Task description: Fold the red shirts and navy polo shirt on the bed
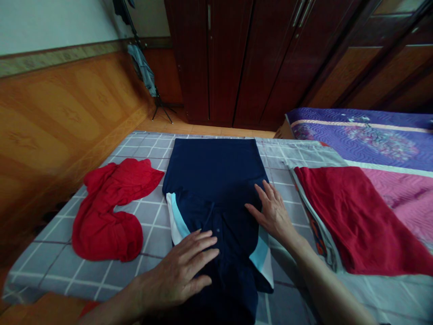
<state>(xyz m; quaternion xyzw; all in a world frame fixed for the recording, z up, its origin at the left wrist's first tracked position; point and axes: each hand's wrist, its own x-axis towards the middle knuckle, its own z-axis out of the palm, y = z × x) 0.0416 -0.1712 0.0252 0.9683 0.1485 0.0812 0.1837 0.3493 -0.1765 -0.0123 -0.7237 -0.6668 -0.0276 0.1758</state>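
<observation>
A navy shirt (216, 167) lies on a grey checked cloth in front of me, its far part spread smooth and its near part rumpled. Small buttons show near its middle, and light blue and white panels line both sides. My left hand (189, 266) is over the near left part of the shirt, palm down, fingers stretched out. At the shirt's right side is my right hand (270, 210), its fingers spread and fingertips at the fabric. Neither hand grips anything. Whether the left palm touches the cloth I cannot tell.
The checked cloth (152, 221) covers the bed-like surface. Left of the shirt lies a crumpled red garment (111, 212); to the right, a flat red garment (358, 221) rests on other fabric. Beyond are a purple and pink quilt (389, 135), a dark wardrobe (233, 63) and a clothes stand (157, 97).
</observation>
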